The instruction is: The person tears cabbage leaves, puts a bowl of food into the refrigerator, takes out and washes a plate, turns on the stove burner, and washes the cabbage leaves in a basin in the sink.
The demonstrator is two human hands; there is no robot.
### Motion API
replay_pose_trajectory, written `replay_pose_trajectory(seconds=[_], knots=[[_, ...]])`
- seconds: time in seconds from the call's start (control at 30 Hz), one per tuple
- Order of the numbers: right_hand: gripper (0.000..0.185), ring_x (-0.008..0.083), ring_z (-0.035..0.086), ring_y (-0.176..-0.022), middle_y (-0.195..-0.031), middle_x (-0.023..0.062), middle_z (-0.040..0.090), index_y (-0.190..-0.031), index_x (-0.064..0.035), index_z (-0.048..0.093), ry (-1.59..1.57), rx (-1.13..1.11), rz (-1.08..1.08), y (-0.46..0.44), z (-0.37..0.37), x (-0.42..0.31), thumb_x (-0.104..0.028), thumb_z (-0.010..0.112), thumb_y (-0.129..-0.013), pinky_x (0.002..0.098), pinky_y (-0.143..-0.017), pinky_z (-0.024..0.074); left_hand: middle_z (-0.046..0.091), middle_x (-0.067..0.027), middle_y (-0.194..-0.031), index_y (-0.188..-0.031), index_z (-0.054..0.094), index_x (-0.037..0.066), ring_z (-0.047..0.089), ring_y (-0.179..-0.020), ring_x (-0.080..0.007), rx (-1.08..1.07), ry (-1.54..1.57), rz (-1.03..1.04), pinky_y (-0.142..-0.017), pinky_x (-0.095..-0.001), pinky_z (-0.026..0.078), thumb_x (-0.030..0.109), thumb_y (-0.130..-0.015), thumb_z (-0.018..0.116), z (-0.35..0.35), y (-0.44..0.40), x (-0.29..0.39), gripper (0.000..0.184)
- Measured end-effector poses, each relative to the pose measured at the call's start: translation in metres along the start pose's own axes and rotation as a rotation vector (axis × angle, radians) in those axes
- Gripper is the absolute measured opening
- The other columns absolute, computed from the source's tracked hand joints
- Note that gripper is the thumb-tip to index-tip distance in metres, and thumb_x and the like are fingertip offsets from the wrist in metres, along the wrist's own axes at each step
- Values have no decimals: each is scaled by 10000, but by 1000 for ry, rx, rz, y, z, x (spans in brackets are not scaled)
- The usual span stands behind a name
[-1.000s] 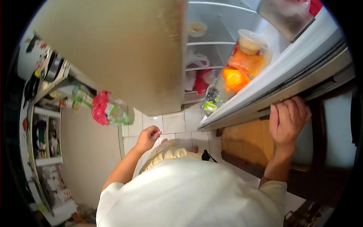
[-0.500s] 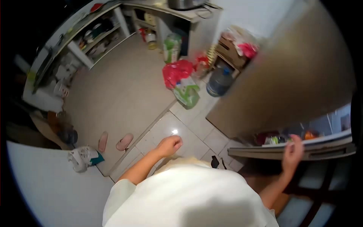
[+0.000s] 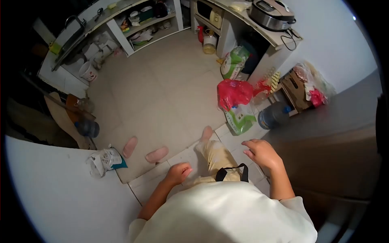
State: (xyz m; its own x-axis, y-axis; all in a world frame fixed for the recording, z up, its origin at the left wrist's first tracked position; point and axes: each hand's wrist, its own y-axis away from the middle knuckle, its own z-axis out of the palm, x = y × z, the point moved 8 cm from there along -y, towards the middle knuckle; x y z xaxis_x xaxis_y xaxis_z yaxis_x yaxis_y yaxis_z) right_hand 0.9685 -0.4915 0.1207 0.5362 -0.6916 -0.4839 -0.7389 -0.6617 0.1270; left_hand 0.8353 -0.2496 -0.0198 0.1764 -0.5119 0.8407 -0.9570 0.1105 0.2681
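Note:
My left hand [image 3: 178, 174] hangs in front of my body above the tiled step, its fingers curled in and nothing showing in them. My right hand [image 3: 262, 154] is held out over the white tiles with fingers apart, holding nothing. The tall grey fridge [image 3: 336, 133] stands to the right of that hand, apart from it. Between my hands, a black strap [image 3: 245, 172] hangs at my waist. My bare foot [image 3: 207, 133] is stretched forward at the edge of the step. A pair of pink slippers lies ahead of my left hand, one slipper [image 3: 157, 154] beside the step.
A red plastic bag [image 3: 235, 94], a green-and-white sack [image 3: 240, 118] and a blue water jug [image 3: 274, 115] stand at front right. A rice cooker [image 3: 272, 15] sits on the counter. A white bag [image 3: 106, 160] leans by the left wall [image 3: 60, 190].
My view has swung right-to-left away from the fridge, whose open door gap no longer shows. My right hand has come off the fridge door toward my front. A foot now reaches forward.

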Motion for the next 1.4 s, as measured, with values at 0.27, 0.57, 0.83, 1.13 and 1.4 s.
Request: replay_pose_trajectory(seconds=[0.27,0.57,0.83,1.13,1.4], knots=[[236,338,561,-811,-840,160,591,-931,-53,576,30,-161,-220,-252,7,35,-210,564,-755,416,-710,451,601,-89,-749,-887,537,49,579,-682,-196,-20,137,-293,-641,-308,460,159,-834,479,-97,-119,-37,136],[304,354,570,-771,-868,184,589,-1010,-49,558,-7,-288,-248,-440,-92,28,-206,576,-750,428,-669,453,613,-93,-755,-863,568,52,588,-653,-180,266,117,-520,-615,-288,463,210,-819,549,-267,-194,8,166],[336,335,552,-875,-933,160,583,-1031,-59,515,35,-292,-450,-571,-98,-9,-266,551,-768,422,-757,441,612,-106,-785,-833,574,62,586,-728,-255,318,42,-621,-650,-326,466,157,-777,563,-343,-228,-47,110],[359,313,541,-925,-993,151,566,-1072,-100,526,197,-222,-209,-742,-149,10,-313,541,-784,407,-807,432,594,-97,-764,-828,557,57,574,-692,-227,353,-24,-331,-626,-320,459,152,-787,558,-535,-397,-61,104],[360,306,520,-980,-1030,154,563,-1070,-73,541,87,-278,-158,-876,-181,0,-313,534,-802,376,-840,418,586,-109,-741,-804,552,45,566,-674,-240,379,-102,-304,-621,-320,459,165,-789,558,-647,-481,-82,121]])
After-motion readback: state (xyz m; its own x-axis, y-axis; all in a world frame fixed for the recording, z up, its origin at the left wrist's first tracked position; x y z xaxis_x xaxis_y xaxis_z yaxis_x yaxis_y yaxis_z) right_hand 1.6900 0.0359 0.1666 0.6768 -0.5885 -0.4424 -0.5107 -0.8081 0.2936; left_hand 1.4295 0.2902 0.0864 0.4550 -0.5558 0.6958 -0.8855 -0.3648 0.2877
